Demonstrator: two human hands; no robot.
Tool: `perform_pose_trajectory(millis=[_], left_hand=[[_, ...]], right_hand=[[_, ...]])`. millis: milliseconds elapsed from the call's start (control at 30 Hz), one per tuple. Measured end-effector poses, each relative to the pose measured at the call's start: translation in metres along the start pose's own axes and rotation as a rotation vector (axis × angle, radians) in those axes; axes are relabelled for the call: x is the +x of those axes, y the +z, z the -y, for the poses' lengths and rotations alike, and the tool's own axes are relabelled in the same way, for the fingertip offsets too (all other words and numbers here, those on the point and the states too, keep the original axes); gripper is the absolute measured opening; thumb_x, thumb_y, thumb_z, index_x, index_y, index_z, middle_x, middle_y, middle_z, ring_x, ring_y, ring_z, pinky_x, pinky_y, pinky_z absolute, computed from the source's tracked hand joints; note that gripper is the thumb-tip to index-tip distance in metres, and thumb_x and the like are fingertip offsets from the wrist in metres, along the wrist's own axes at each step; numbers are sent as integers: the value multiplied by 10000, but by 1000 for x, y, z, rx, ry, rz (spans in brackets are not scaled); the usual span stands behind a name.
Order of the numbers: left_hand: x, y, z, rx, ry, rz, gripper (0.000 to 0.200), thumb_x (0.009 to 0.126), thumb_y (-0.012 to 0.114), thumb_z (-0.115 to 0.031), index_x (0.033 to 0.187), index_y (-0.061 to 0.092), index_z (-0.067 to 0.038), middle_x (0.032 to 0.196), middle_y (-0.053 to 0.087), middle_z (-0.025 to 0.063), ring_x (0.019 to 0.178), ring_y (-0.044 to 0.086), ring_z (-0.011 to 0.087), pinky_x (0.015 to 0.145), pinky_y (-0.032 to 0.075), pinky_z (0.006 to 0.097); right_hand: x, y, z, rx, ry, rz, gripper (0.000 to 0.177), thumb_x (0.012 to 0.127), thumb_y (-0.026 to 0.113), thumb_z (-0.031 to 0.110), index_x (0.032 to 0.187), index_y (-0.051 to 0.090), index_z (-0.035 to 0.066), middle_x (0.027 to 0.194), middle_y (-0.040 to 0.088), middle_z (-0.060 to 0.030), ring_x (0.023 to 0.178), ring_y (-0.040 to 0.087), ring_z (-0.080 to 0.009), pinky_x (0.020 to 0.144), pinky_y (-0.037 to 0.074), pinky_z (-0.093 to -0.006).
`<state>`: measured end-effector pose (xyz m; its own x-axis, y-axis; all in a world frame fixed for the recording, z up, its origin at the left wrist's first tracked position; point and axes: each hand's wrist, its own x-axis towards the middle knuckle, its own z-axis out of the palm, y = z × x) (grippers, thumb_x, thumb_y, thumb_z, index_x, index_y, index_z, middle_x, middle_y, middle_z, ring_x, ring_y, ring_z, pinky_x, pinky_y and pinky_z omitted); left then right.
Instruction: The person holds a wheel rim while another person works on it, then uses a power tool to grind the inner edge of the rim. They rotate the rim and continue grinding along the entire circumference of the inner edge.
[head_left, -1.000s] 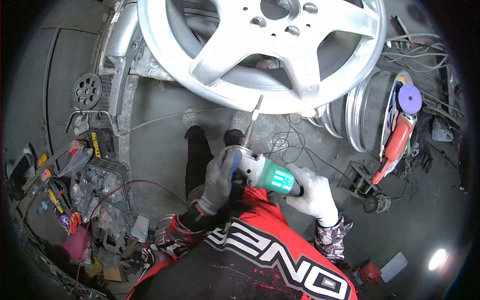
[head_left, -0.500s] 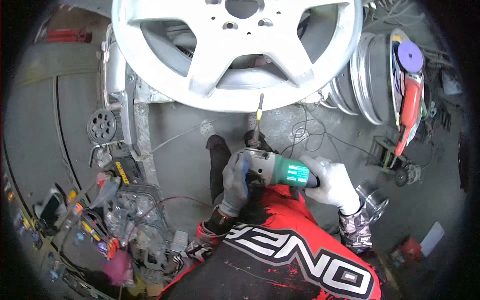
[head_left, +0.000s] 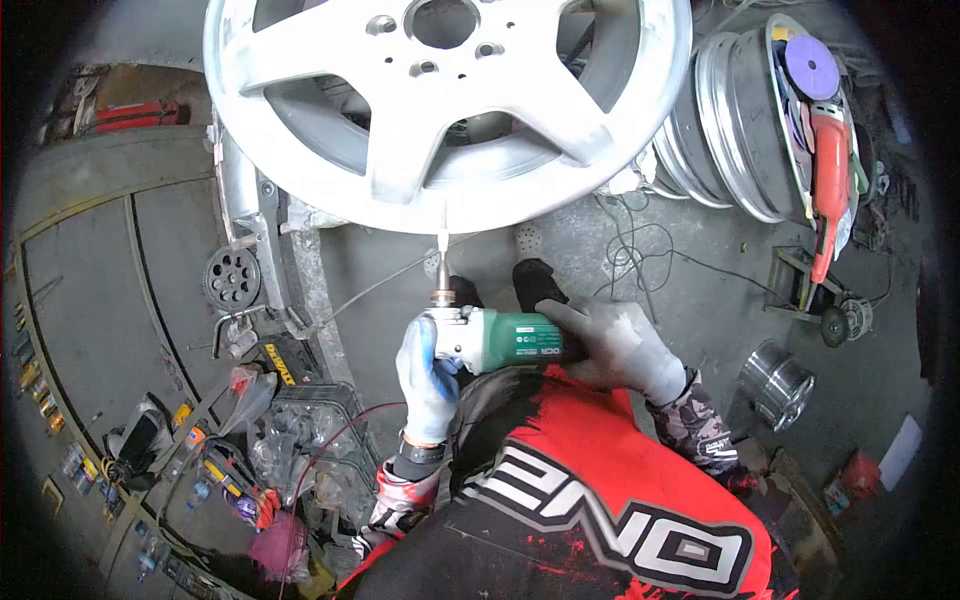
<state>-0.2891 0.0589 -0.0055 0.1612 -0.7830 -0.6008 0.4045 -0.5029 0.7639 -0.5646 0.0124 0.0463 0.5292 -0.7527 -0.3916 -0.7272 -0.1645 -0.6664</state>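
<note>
The left hand point(head_left: 428, 380), gloved white and blue, has its fingers bent snug around the silver front of a green and silver power tool point(head_left: 515, 342). The white-gloved right hand point(head_left: 622, 350) wraps its back end. Its thin metal bit point(head_left: 443, 262) points at the big silver wheel point(head_left: 405, 125); I can't tell if they touch.

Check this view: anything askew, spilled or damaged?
Two oddities. A dark cord lies in tangled loops on the floor near the silver wheel, a possible snag. The red power tool rests on the rims at right, handle overhanging their edge; might slip. No spill visible; glare could hide fine wheel damage.
</note>
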Motion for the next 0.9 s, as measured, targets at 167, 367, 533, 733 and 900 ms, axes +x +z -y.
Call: perform_pose_trajectory(millis=[167,367,533,733,900], left_hand=[[-13,47,7,35,-75,152,473,1152,481,-392,1275,681,18,1156,750,99,988,717,168,884,563,325],[-6,68,58,110,40,274,451,1154,458,-354,1245,690,22,1156,751,137,1012,713,206,904,551,356],[-12,61,35,269,247,250,453,1150,455,-357,1235,692,20,1162,741,114,1009,701,189,907,545,346],[-10,38,27,-23,-12,2,536,1163,413,-420,1236,712,18,1049,763,83,888,712,141,786,547,318],[-12,27,25,253,35,78,526,1161,406,-407,1253,693,23,1125,751,116,992,707,167,908,537,320]], right_hand=[[-35,-27,-20,6,102,79,782,683,864,225,1415,612,124,1050,708,-153,934,724,-376,774,589,-489],[-64,-53,-29,-174,85,-37,790,661,861,206,1402,610,98,1033,698,-149,930,723,-369,766,581,-476],[-50,-45,-28,-161,83,7,785,666,858,195,1406,609,113,1007,687,-144,924,722,-367,754,575,-474],[-19,-17,-28,-91,-2,29,803,670,854,181,1431,600,135,1004,683,-141,913,721,-364,756,579,-480],[-21,-11,-33,-117,-16,-15,809,657,863,172,1423,605,141,996,690,-135,898,725,-361,748,583,-481]])
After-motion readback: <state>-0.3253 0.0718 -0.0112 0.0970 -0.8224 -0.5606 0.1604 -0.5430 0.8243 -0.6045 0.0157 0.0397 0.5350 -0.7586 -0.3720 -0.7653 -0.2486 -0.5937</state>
